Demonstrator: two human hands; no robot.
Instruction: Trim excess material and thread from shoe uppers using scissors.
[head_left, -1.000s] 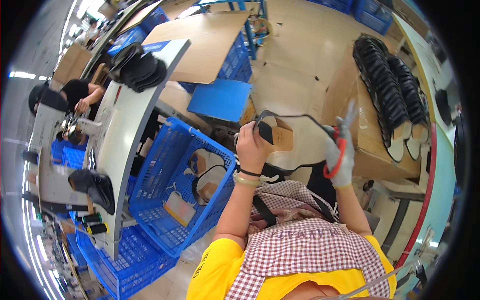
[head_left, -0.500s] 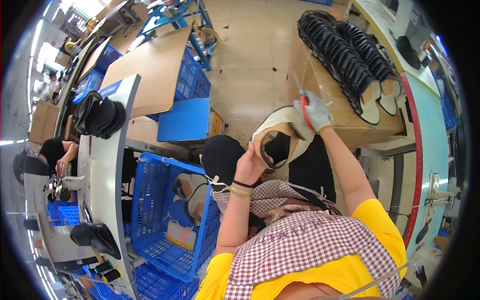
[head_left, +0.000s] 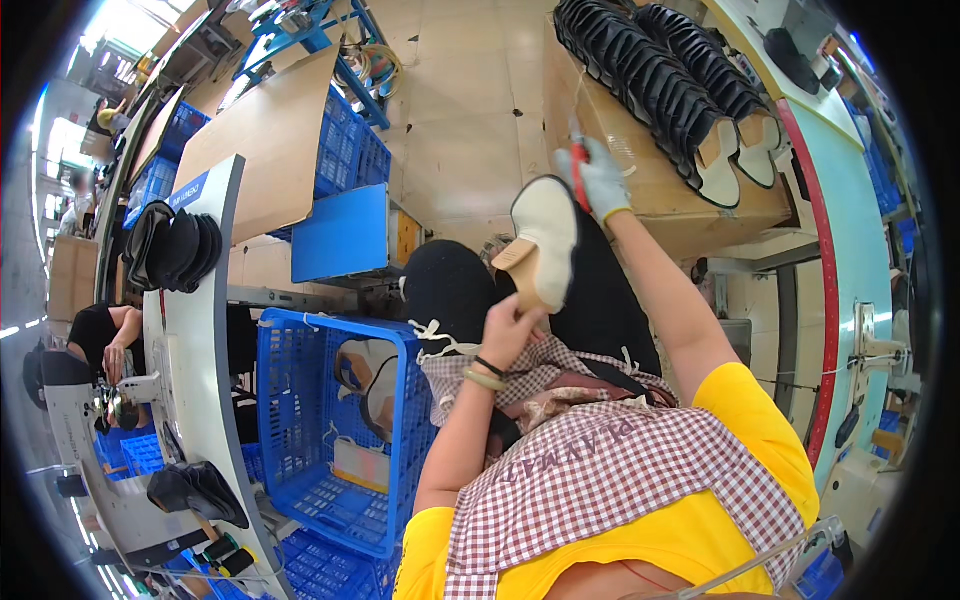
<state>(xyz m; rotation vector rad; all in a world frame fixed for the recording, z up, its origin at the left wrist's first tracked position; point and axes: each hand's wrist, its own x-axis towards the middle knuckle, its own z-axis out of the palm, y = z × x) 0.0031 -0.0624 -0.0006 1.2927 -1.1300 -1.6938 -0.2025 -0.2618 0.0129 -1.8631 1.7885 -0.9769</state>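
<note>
In front of my lap is a shoe upper with a cream inside, a dark edge and a tan piece at its heel end. My bare left hand pinches it by the near, tan end. My right hand, in a pale grey glove, grips red-handled scissors beside the upper's far end, blades pointing away from me. Whether the gloved fingers also touch the upper, I cannot tell.
At my left stands a blue crate with shoe pieces in it. A cardboard box ahead on the right carries rows of black shoe uppers. Black pieces rest on the left bench, where another person's arm shows beyond.
The upper has turned from a looped shape with its opening showing to a long, flatter view. My left hand still holds its near end; the scissors stay in my right hand.
</note>
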